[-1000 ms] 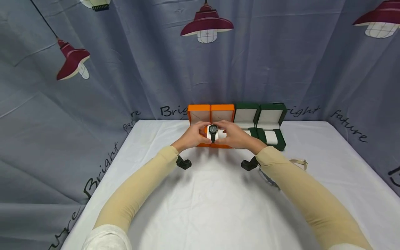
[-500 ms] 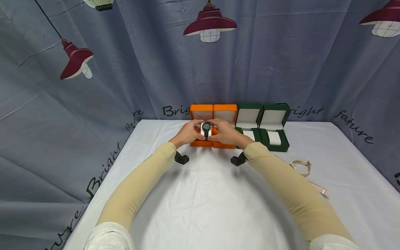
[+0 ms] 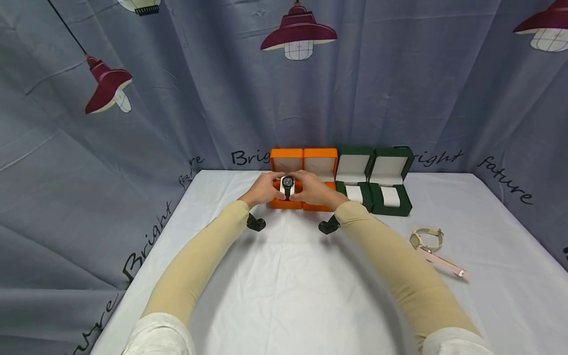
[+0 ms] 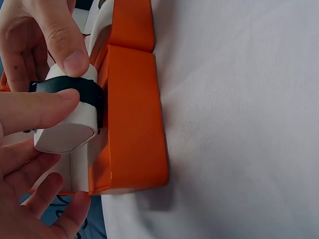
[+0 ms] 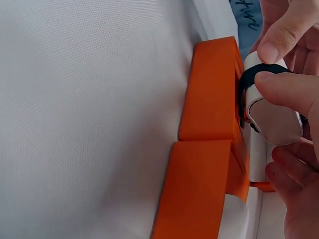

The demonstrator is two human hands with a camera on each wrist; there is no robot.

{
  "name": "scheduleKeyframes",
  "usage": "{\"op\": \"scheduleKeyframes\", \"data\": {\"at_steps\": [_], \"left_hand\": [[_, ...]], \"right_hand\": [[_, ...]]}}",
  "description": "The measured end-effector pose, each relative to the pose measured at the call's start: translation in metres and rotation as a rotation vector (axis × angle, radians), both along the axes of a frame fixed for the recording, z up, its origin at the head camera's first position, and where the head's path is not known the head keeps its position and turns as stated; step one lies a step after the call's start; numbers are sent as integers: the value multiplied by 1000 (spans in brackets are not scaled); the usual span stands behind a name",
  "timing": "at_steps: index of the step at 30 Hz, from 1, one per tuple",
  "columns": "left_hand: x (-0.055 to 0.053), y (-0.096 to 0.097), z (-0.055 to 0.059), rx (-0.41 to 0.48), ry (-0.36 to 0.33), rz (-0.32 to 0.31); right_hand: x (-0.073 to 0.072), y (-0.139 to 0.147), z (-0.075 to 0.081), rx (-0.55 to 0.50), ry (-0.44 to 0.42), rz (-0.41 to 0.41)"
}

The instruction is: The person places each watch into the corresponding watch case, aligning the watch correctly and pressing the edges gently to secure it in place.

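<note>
A black-strapped watch (image 3: 288,182) is wrapped around a white cushion (image 4: 70,134). My left hand (image 3: 264,189) pinches the watch and cushion from the left. My right hand (image 3: 316,190) pinches them from the right, and both thumbs press on the strap in the wrist views. They hold the watch over the left orange box (image 3: 284,204), whose lid (image 3: 286,161) stands up behind. In the left wrist view the cushion is tilted at the box's opening; how deep it sits is hidden by the fingers.
A second open orange box (image 3: 316,207) adjoins on the right, partly behind my right hand. Two open green boxes (image 3: 395,209) with white cushions follow. A beige watch (image 3: 428,238) and a pink-strapped watch (image 3: 448,266) lie on the white tablecloth (image 3: 284,276).
Both hands have moved left with the watch and cushion, from the border between the orange boxes to over the left one. The pink-strapped watch has come into sight beside my right arm.
</note>
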State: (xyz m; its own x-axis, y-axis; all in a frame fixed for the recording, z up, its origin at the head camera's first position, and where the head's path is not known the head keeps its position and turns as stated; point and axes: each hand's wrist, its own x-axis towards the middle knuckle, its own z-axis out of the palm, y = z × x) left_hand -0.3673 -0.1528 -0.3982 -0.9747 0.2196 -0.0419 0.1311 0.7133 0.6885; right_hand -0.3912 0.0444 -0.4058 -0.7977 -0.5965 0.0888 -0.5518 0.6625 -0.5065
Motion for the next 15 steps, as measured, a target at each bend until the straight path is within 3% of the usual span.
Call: {"op": "scheduleKeyframes", "data": {"at_steps": [15], "left_hand": [[-4, -3, -9, -69, -21, 2]], "right_hand": [[-5, -9, -10, 89, -8, -38]]}}
